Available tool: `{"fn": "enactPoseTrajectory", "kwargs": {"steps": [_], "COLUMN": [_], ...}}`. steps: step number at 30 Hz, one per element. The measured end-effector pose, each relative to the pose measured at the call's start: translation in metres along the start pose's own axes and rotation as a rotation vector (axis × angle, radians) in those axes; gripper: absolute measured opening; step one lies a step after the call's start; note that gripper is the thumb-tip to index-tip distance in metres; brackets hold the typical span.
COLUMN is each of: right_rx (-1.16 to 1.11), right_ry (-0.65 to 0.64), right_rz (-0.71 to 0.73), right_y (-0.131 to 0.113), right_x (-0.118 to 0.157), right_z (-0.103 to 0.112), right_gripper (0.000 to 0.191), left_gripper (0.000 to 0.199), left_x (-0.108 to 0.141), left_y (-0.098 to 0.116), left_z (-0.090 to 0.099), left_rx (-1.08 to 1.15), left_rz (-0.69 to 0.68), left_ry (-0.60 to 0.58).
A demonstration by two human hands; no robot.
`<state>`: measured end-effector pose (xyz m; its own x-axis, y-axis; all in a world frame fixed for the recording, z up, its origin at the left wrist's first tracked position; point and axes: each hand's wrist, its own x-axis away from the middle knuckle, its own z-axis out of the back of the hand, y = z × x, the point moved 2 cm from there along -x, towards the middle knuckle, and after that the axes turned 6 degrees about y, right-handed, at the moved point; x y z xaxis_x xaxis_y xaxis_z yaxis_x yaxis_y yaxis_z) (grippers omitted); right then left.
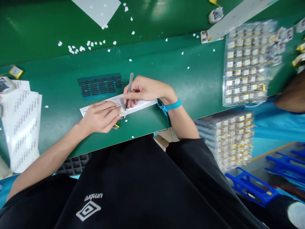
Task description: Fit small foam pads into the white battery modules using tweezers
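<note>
On the green counter (71, 79), the right hand (145, 90) pinches grey tweezers (129, 89), tips down on a white label strip (140, 104). The left hand (102, 116) grips a small pale part (122, 114), probably a battery cell, at the strip's edge. Labels look thin, floppy and sticky, best lifted by a corner.

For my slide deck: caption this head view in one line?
Right hand holds tweezers over white label strip; left hand pinches a small part on green bench.

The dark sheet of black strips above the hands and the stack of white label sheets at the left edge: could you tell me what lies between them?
In the head view, only bare green mat lies between the dark strip sheet and the white label sheets, save one small white scrap.
</note>
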<state>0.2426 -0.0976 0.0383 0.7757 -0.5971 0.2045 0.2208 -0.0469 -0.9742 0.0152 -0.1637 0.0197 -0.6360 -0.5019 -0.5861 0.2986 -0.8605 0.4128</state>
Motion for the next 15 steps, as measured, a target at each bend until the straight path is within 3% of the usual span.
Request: {"fn": "enactPoseTrajectory", "kwargs": {"steps": [2, 4, 6, 8, 10, 12, 15], "right_rx": [-0.111, -0.248, -0.35, -0.382, -0.368, -0.338, -0.295], "right_ry": [0.039, 0.177, 0.344, 0.47, 0.532, 0.548, 0.524], "right_rz": [0.026, 0.101, 0.185, 0.249, 0.283, 0.296, 0.293], "right_y": [-0.001, -0.005, -0.011, -0.02, -0.027, -0.033, -0.038], "right_x": [0.0, 0.001, 0.004, 0.007, 0.01, 0.01, 0.009], "right_z": [0.002, 0.005, 0.006, 0.003, -0.004, -0.013, -0.023], "right_gripper": [0.055, 0.055, 0.048, 0.039, 0.033, 0.034, 0.039], "left_gripper": [0.012, 0.015, 0.016, 0.016, 0.019, 0.022, 0.022], "left_x": [0.0, -0.003, -0.01, -0.019, -0.029, -0.039, -0.048], "left_y": [0.002, 0.008, 0.017, 0.025, 0.032, 0.036, 0.038], "left_z": [0.0, 0.004, 0.012, 0.021, 0.025, 0.027, 0.029], "left_rx": [0.003, 0.053, 0.125, 0.253, 0.441, 0.632, 0.774], "left_rz": [-0.031, 0.01, 0.211, 0.54, 0.803, 0.913, 0.94], "left_ry": [0.006, 0.054, 0.167, 0.27, 0.275, 0.216, 0.141]}}
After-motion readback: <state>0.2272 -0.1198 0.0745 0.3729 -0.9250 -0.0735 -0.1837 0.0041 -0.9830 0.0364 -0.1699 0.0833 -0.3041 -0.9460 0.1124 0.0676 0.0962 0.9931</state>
